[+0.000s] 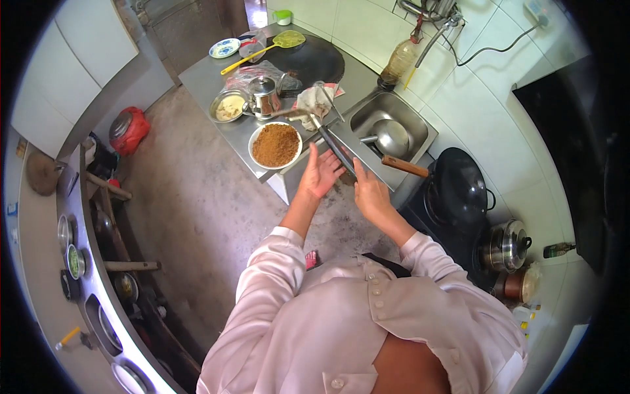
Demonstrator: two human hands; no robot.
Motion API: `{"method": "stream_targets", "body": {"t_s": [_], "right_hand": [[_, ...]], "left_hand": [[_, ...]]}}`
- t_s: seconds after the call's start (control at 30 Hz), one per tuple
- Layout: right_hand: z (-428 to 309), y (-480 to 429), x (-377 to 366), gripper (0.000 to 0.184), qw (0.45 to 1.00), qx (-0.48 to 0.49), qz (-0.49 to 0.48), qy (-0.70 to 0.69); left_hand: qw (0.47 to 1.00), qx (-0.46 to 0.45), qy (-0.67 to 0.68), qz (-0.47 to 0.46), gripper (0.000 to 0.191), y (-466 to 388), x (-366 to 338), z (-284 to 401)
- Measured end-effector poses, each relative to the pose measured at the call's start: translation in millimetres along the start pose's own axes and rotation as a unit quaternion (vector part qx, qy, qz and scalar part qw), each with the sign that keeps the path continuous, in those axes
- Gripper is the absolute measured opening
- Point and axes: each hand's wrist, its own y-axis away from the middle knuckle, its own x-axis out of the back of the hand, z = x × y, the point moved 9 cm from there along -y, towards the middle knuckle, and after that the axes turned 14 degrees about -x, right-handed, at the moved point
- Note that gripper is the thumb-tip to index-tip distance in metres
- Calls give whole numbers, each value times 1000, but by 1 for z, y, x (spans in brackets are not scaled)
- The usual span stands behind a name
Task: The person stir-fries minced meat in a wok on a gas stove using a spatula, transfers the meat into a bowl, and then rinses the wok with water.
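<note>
My right hand (371, 194) is closed around the dark handle of a long metal cooking utensil (333, 143), index finger laid along it. The utensil's head points away, over the counter by a crumpled cloth (314, 102). Beside the handle, my left hand (322, 170) is spread with its palm up; whether its fingertips touch the handle cannot be told. Just beyond that hand, a white bowl (275, 146) full of brown crumbly food stands at the counter's corner. Behind it are a lidded metal pot (264, 97) and a metal bowl of pale food (229, 106).
A sink (362, 118) holds a metal ladle or pan (391, 138). A wooden-handled wok (457, 184) and a lidded steel pot (509, 246) stand at right. On the counter lie a yellow slotted spatula (288, 39) and a round black griddle (320, 61). Shelves with dishes line the left.
</note>
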Motion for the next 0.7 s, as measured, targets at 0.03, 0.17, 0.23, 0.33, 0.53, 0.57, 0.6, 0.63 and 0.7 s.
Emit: {"method": "stream_targets", "body": {"t_s": [0.03,0.17,0.23,0.33,0.53,0.57,0.6,0.63,0.7], "right_hand": [[1,0,8,63,999,-10,14,-36],[12,18,1,65,993,-13,66,-95],[25,13,-17,68,995,-34,-13,-91],[60,10,18,62,932,-94,-51,-347],[193,67,50,46,619,-346,-48,-704],[224,76,57,48,619,-377,-31,-688],[257,87,65,39,621,-406,13,-671],[293,97,72,31,620,-435,56,-651],[351,109,71,14,639,-447,-3,-626]], "left_hand": [[1000,3,-1,-3,103,1,10,1],[999,25,-2,43,101,-4,20,-13],[1000,15,-13,0,96,-14,-20,-29],[997,46,-51,-30,84,-15,-56,-42],[970,72,-228,47,37,-22,-42,-72],[970,76,-229,41,37,-28,-40,-78],[960,55,-264,70,31,-33,-25,-78],[949,35,-298,98,29,-36,-15,-78],[951,1,-288,110,31,-41,-25,-87]]}}
